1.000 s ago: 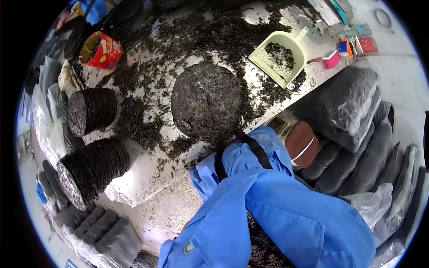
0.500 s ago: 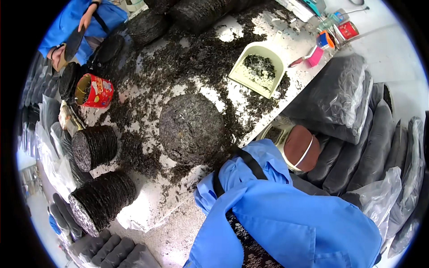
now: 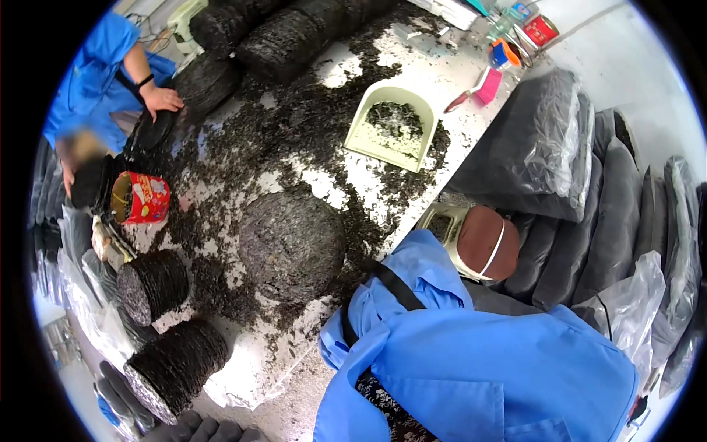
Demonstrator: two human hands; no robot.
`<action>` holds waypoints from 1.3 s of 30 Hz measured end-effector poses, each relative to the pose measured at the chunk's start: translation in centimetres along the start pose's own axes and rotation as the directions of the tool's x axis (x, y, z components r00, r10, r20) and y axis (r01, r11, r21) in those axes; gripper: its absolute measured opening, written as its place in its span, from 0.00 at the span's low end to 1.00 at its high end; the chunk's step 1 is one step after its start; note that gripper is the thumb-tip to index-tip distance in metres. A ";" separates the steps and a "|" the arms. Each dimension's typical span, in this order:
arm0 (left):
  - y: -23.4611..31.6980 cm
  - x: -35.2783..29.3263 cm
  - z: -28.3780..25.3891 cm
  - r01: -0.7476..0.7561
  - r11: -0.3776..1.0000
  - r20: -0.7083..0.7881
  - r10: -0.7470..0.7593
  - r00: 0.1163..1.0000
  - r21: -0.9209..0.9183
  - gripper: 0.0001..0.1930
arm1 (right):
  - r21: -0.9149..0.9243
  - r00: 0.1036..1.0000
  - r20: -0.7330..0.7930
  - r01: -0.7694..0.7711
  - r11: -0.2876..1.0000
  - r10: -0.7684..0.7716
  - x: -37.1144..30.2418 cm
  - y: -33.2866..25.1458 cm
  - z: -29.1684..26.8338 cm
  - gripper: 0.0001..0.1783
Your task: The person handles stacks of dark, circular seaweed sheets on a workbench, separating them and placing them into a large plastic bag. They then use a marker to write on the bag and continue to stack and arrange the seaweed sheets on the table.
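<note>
Neither of my hands shows in the head view. A person in a blue coat point(image 3: 471, 368) with a brown cap point(image 3: 486, 239) bends over right in front of me, at the table's near edge. Beside that person a round dark pressed cake point(image 3: 291, 243) lies on the white table point(image 3: 250, 376), among loose dark flakes. At the far left a second person in blue rests a hand point(image 3: 163, 99) on a dark disc.
A pale green scoop point(image 3: 390, 125) with flakes lies mid-table. A red tin point(image 3: 141, 197) stands at the left. Stacks of dark discs point(image 3: 173, 365) sit at the lower left and along the back point(image 3: 287, 40). Filled black bags point(image 3: 530, 147) line the right side.
The view has swung, so the table's contents sit lower and more to the left. The person at the far left has come into view. The person in front stays bent over.
</note>
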State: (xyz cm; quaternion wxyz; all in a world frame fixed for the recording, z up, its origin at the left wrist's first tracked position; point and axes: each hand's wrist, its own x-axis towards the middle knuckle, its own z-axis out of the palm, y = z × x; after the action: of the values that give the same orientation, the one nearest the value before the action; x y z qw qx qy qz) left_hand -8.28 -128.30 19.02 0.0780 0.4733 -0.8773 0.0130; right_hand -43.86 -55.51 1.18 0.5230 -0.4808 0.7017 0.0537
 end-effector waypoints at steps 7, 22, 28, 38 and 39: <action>-0.3 -1.3 0.8 0.017 0.999 -0.003 -0.017 1.000 0.043 0.25 | 0.034 0.999 0.010 0.040 0.999 -0.040 0.1 0.8 -0.9 0.05; 13.9 -39.6 4.9 -0.222 0.813 0.264 0.412 0.872 -0.538 0.26 | 0.573 0.906 -0.373 0.396 0.718 -0.201 5.2 -7.6 -18.8 0.04; 15.3 -48.8 7.7 -0.100 0.459 0.376 0.818 0.435 -0.883 0.27 | 0.203 0.899 -0.214 0.423 0.883 -0.381 4.0 -11.2 -17.5 0.08; 13.7 -49.8 7.6 0.541 0.468 0.573 -0.088 0.815 -0.698 0.32 | -0.230 0.516 -0.398 0.744 0.627 -0.758 12.8 -23.6 -9.8 0.22; 14.2 -49.5 8.2 0.530 0.463 0.506 -0.188 0.842 -0.710 0.32 | -0.242 0.498 -0.455 0.729 0.641 -0.738 13.9 -24.6 -9.9 0.24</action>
State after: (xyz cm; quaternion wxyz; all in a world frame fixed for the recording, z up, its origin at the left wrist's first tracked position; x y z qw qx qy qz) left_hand 5.60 -80.25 4.26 0.1321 0.5496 -0.6518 -0.5056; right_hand -32.50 -82.88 5.23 0.2834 -0.7324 0.5429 -0.2975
